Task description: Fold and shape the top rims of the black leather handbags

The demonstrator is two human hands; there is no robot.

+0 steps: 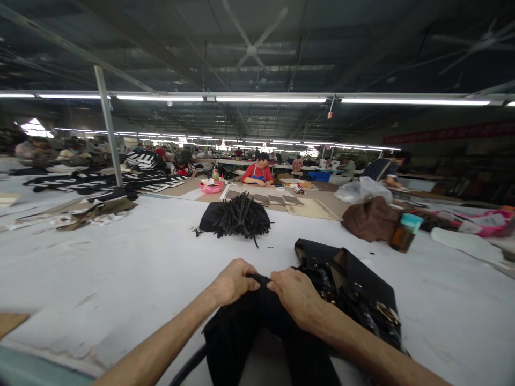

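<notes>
Both hands pinch the top edge of a black fabric piece [265, 308], which hangs down toward me in two dark folds. My left hand [237, 281] grips it with thumb and fingers just left of its middle. My right hand [300, 295] is closed on the same edge, a short gap to the right. Beside my right forearm lie black bags [362, 273] with gold-coloured metal fittings, partly covered by that arm. Farther out on the white table [161, 268] sits a bundle of black strips [243, 214].
To the right stand a bottle with a turquoise lid [406, 233], a brown cloth bundle [370, 219] and a clear plastic bag [364, 190]. A pink basket [212, 186] and a person in red [258, 174] are across the table. Dark cut pieces [96, 182] lie far left, near a post [108, 126].
</notes>
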